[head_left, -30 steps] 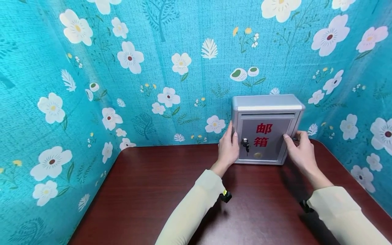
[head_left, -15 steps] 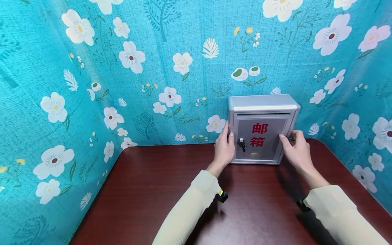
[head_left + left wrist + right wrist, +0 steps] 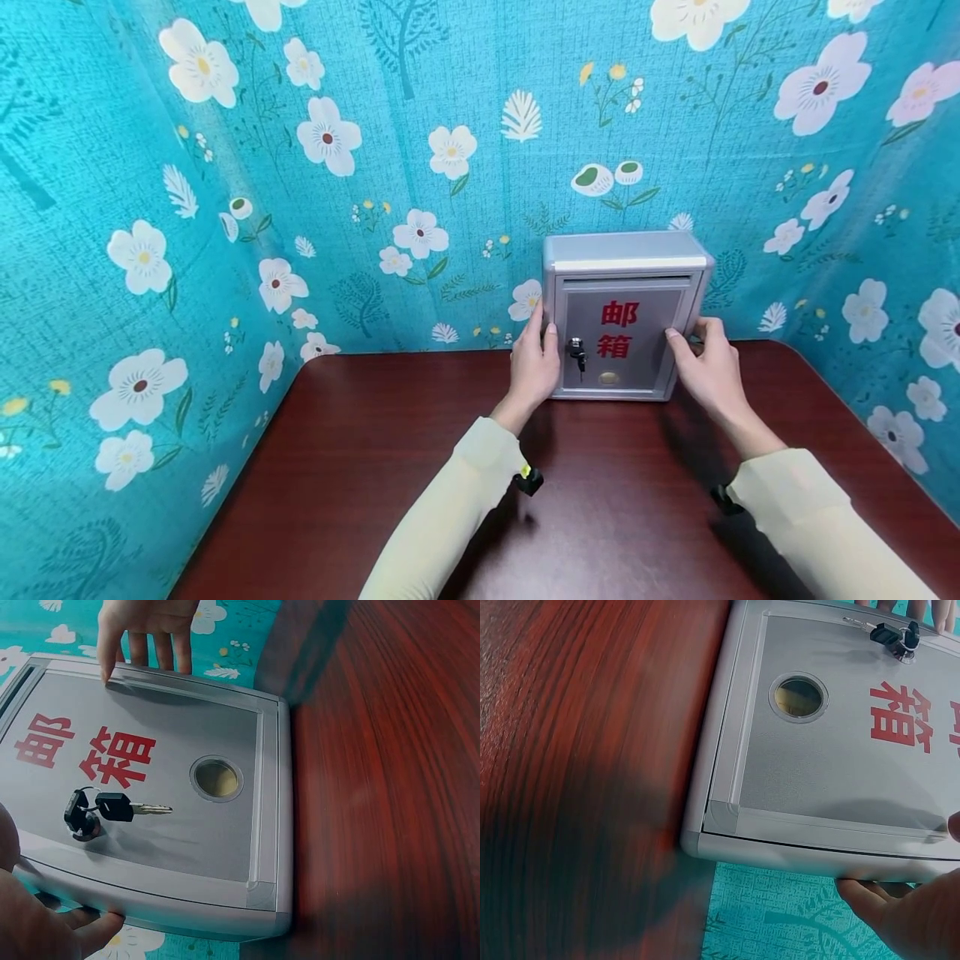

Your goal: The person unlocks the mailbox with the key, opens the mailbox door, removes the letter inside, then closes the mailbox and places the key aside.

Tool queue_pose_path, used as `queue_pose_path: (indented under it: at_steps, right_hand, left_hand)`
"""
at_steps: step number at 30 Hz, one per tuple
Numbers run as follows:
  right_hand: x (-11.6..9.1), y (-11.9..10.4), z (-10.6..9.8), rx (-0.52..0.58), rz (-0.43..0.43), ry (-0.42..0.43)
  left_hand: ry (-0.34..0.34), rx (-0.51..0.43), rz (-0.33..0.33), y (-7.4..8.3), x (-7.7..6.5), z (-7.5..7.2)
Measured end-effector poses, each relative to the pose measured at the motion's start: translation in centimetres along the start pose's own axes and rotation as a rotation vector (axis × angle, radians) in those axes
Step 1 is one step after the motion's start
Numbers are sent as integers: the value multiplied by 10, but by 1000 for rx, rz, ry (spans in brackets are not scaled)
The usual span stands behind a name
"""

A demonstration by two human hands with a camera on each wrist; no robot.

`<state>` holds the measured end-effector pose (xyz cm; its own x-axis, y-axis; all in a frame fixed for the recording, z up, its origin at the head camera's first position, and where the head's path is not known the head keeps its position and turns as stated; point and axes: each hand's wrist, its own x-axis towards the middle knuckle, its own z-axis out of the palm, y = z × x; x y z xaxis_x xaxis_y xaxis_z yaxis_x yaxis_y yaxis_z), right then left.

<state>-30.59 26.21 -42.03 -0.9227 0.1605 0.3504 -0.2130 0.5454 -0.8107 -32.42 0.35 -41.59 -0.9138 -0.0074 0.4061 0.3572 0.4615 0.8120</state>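
A silver metal mailbox with red characters on its door stands upright toward the back of the table. My left hand grips its left side, thumb along the front edge. On the opposite side my right hand holds it, thumb on the front frame and fingers around the side. A lock with keys hanging from it sits at the door's left. Low on the door is a round window. In the right wrist view part of my right hand shows below the box's side.
The dark red-brown wooden table carries the box. Behind and on both sides hangs a turquoise cloth with white flowers, close behind the mailbox. A small black device sits at the left cuff, another black device at the right.
The mailbox has shifted left along the table, with both hands keeping their hold on its sides. The head view has also turned slightly.
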Motion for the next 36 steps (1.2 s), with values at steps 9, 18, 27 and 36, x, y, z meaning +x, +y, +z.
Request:
queue_pose_path:
  at_steps: [9,18,27,36]
  right_hand:
    - [0,-6,10,15,-22,-11]
    - [2,-11,20,25,-35,-19]
    - [0,-17,29,41,-60,-37]
    - [-1,-20,38,65,-57,-55]
  left_hand:
    - [-1,-1,6,-5,1,-12]
    - [15,2,-2,-12,0,-23]
    - [28,8,0,-18,0,-32]
    - [35,10,-2,-21,-2,-41]
